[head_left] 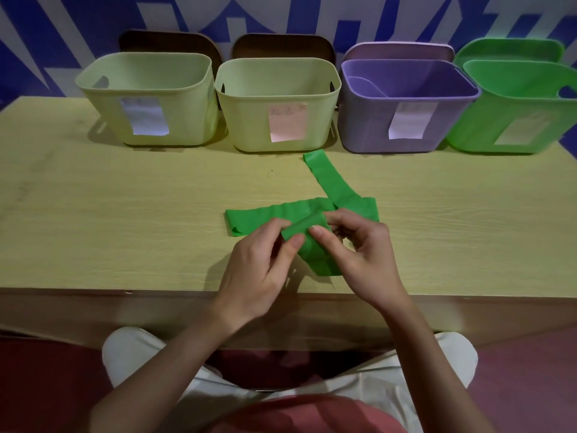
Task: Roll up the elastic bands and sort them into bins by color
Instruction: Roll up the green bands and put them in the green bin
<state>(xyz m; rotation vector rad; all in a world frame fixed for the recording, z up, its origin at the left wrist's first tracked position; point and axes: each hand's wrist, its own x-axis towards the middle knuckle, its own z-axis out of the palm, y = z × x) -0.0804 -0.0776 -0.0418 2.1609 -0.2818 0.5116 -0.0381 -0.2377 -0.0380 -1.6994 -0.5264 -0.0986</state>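
Left hand (259, 267) and right hand (356, 254) both pinch the rolled end of a green elastic band (307, 228) above the table's (125, 214) near edge. Two more green bands (331, 182) lie just beyond. At far right stands the green bin (487, 126).

Both bare forearms reach forward, wrists angled inward so the hands meet. Left hand (259, 264): fingers (295, 242) curled, thumb and forefinger pinching the green band (307, 228) at its rolled end. Right hand (359, 254): thumb tip pressed on the same roll, other fingers curled behind it, probably supporting from beneath; partly hidden.
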